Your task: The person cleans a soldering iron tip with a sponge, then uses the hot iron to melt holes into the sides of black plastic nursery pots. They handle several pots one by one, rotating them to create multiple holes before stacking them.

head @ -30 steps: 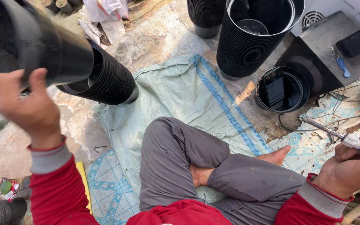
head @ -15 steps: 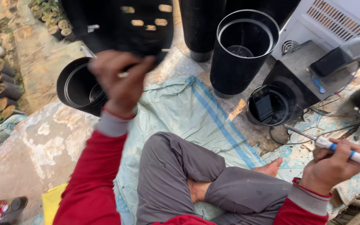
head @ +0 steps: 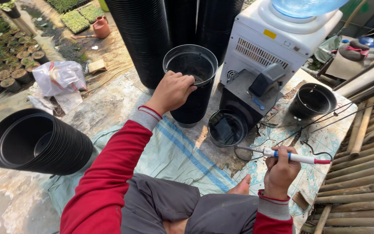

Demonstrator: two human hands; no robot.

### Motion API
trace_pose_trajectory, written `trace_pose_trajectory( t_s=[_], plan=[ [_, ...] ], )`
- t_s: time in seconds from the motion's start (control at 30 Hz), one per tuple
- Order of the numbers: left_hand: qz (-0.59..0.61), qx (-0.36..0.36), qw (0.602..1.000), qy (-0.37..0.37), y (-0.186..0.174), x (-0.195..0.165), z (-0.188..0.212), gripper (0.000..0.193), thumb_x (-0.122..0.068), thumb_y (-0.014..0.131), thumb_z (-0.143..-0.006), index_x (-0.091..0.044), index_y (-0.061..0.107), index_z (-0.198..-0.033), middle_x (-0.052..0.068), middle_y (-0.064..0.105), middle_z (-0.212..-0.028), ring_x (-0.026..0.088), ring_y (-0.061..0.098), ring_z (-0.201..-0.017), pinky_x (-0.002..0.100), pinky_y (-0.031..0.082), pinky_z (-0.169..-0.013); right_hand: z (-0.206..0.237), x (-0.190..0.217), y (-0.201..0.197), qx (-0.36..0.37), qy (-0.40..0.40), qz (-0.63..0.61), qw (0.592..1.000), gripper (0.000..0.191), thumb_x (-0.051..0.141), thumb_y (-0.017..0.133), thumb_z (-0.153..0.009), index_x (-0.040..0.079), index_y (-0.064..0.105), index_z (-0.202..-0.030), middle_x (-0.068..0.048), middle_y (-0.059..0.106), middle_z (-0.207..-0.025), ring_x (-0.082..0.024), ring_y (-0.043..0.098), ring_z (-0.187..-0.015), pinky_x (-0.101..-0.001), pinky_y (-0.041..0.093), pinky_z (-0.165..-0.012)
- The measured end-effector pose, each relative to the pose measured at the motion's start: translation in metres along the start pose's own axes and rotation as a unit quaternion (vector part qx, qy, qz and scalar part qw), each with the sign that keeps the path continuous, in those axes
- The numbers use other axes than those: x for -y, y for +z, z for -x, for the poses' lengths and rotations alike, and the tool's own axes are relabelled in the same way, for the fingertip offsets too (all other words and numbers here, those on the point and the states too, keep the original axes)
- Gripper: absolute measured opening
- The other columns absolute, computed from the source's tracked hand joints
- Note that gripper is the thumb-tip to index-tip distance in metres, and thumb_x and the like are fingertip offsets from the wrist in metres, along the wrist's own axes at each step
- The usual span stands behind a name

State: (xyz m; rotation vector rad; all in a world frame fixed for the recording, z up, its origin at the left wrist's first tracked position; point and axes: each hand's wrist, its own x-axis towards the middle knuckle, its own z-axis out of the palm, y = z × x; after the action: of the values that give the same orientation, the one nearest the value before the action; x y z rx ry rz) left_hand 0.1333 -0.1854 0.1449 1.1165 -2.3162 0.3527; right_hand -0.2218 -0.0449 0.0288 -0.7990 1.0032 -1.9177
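Head view, left hand [head: 172,92]: rests on the rim of the top black plastic nursery pot [head: 190,65], which crowns an upright stack of the same pots on the ground ahead.
Left fingers [head: 186,80]: curled over the near rim, thumb side outside, pinching the pot's edge so it can be gripped from above.
Right hand [head: 280,170]: raised above the knee, holding a white pen-shaped soldering tool with blue band and red cord end [head: 284,154].
Right fingers [head: 272,161]: wrapped tight around the barrel, metal tip pointing left, clear of the cloth.
Nearby: a lying stack of black pots [head: 37,142] at left; a small black pot [head: 227,128] beside a white water dispenser [head: 278,41].
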Motion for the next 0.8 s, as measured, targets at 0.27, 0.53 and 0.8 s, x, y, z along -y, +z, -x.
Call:
trace_pose_trajectory(
  t_s=[0.27, 0.53, 0.8],
  plan=[
    [-0.038, 0.026, 0.999, 0.023, 0.003, 0.006, -0.004, 0.027, -0.038, 0.073, -0.095, -0.012, 0.067, -0.091, -0.001, 0.068, -0.081, 0.017, 0.063, -0.075, 0.036, 0.042, -0.078, 0.001, -0.001, 0.001, 0.009, 0.014, -0.01, 1.0, 0.021, 0.009, 0.056, -0.107, 0.001, 0.06, -0.088, 0.001, 0.045, -0.06, -0.005, 0.033, -0.043, -0.0232, 0.025, -0.041],
    [-0.034, 0.05, 0.997, 0.041, -0.004, 0.008, -0.011, 0.026, -0.031, 0.07, -0.102, -0.011, 0.066, -0.086, 0.001, 0.066, -0.078, 0.019, 0.063, -0.077, 0.037, 0.04, -0.085, 0.002, 0.004, 0.0, 0.023, 0.043, -0.026, 0.998, 0.021, 0.011, 0.054, -0.107, 0.002, 0.059, -0.088, 0.0, 0.043, -0.056, -0.008, 0.035, -0.043, -0.026, 0.026, -0.043],
    [-0.035, 0.055, 0.995, 0.074, -0.002, 0.017, -0.016, 0.022, -0.03, 0.068, -0.102, -0.011, 0.066, -0.091, 0.0, 0.065, -0.078, 0.019, 0.063, -0.08, 0.041, 0.04, -0.092, -0.006, 0.001, -0.007, 0.055, 0.159, -0.138, 0.976, 0.021, 0.018, 0.054, -0.104, 0.005, 0.06, -0.088, -0.003, 0.042, -0.053, -0.013, 0.033, -0.042, -0.03, 0.03, -0.045]
  ],
)
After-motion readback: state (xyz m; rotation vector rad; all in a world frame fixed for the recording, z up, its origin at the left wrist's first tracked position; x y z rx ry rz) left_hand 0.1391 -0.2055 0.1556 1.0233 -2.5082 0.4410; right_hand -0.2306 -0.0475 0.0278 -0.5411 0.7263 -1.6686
